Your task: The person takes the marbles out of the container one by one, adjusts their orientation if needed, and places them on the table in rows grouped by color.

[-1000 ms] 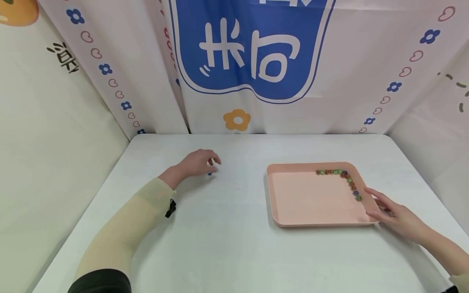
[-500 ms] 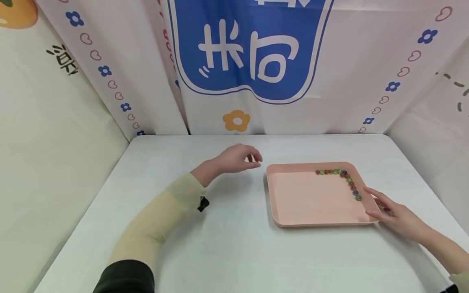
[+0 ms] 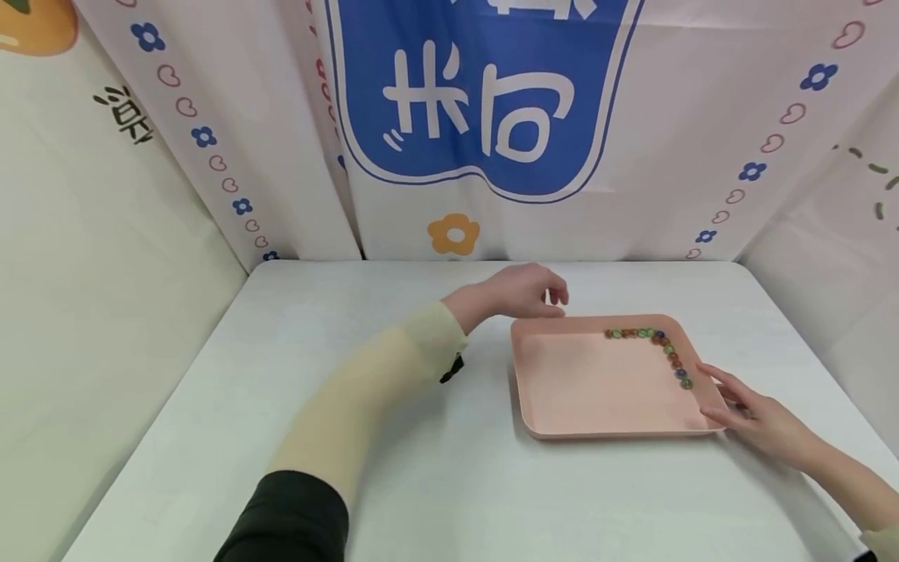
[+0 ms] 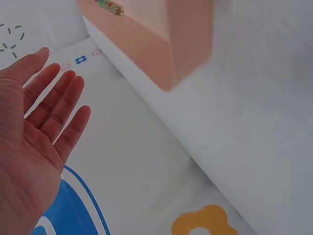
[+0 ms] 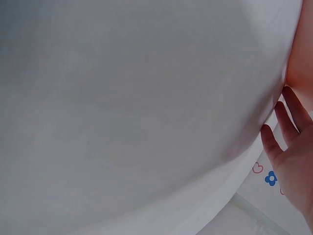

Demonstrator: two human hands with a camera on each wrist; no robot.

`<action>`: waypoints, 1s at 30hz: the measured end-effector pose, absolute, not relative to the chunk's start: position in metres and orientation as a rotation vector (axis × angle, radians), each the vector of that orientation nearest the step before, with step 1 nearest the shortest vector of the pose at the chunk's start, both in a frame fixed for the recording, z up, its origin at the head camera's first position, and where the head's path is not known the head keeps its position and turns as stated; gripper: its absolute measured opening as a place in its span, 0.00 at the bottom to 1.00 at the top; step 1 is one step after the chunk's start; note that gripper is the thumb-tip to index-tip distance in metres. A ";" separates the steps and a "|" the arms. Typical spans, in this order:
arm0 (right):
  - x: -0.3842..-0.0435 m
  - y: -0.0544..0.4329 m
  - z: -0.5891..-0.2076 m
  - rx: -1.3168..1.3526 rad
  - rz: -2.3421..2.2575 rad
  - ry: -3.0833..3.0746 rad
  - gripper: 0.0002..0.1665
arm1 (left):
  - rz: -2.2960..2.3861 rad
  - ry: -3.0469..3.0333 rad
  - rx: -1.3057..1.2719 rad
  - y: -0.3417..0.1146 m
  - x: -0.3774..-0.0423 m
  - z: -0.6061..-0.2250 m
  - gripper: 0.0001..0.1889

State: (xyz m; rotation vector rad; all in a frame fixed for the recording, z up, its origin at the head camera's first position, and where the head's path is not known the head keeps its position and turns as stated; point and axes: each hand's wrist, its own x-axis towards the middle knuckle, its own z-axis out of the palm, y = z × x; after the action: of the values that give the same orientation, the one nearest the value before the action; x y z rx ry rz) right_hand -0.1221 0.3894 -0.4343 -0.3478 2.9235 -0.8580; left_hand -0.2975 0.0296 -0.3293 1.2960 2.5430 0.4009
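My left hand [image 3: 530, 291] hovers over the back left corner of a shallow pink tray [image 3: 590, 382]. Its thumb and index finger come near each other, the other fingers are loosely bent, and I cannot tell whether a marble sits between them. In the left wrist view the palm of this hand [image 4: 39, 127] shows bare. My right hand [image 3: 765, 421] rests at the tray's right end, fingers and thumb on either side of the rim. Green, brown and blue glass marbles [image 3: 676, 363] line the tray's back and right sides in a bent row.
The tray stands on a white table [image 3: 456, 453], right of the middle. Behind the table hangs a white cloth [image 3: 393, 226] with a blue printed panel. A pale side wall [image 3: 105, 312] rises along the left.
My left hand has travelled right from the left part of the table to the tray's back left corner. A blue marble seen under its fingers earlier is out of sight. The right hand stays.
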 end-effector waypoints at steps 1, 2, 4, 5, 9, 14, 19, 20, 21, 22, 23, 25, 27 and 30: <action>-0.122 0.390 -0.435 -0.349 -0.852 2.928 0.41 | 0.405 2.539 1.293 0.036 -0.298 -0.328 0.12; -0.122 0.391 -0.435 -0.353 -0.848 2.939 0.41 | 0.405 2.534 1.304 0.043 -0.299 -0.327 0.12; -0.122 0.392 -0.436 -0.364 -0.844 2.958 0.40 | 0.399 2.525 1.309 0.057 -0.299 -0.326 0.12; -0.122 0.392 -0.436 -0.367 -0.843 2.961 0.40 | 0.390 2.523 1.314 0.064 -0.299 -0.326 0.12; -0.123 0.393 -0.437 -0.377 -0.851 2.970 0.40 | 0.383 2.510 1.308 0.091 -0.298 -0.329 0.14; -0.123 0.391 -0.436 -0.362 -0.861 2.956 0.41 | 0.418 2.478 1.267 0.119 -0.291 -0.340 0.13; -0.123 0.392 -0.436 -0.355 -0.868 2.951 0.40 | 0.441 2.453 1.247 0.137 -0.284 -0.352 0.14; -0.123 0.392 -0.436 -0.353 -0.870 2.950 0.40 | 0.433 2.453 1.251 0.139 -0.284 -0.355 0.14; -0.123 0.392 -0.436 -0.351 -0.871 2.951 0.40 | 0.422 2.455 1.252 0.141 -0.283 -0.358 0.14; -0.123 0.393 -0.436 -0.349 -0.874 2.949 0.41 | 0.407 2.457 1.245 0.142 -0.283 -0.362 0.14; -0.123 0.393 -0.436 -0.345 -0.873 2.948 0.41 | 0.395 2.459 1.232 0.143 -0.283 -0.366 0.15; -0.123 0.393 -0.436 -0.338 -0.874 2.943 0.41 | 0.383 2.459 1.205 0.144 -0.284 -0.373 0.15; -0.123 0.393 -0.437 -0.332 -0.874 2.941 0.41 | 0.393 2.463 1.160 0.143 -0.285 -0.380 0.15; -0.123 0.392 -0.438 -0.320 -0.881 2.931 0.41 | 0.419 2.468 1.123 0.142 -0.286 -0.389 0.15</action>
State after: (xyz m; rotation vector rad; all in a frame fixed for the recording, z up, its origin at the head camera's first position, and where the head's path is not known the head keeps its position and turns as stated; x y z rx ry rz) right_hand -0.1225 0.3923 -0.4376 -0.3200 2.9313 -0.8812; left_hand -0.2858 0.1416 -0.3885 1.1227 2.4682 0.4194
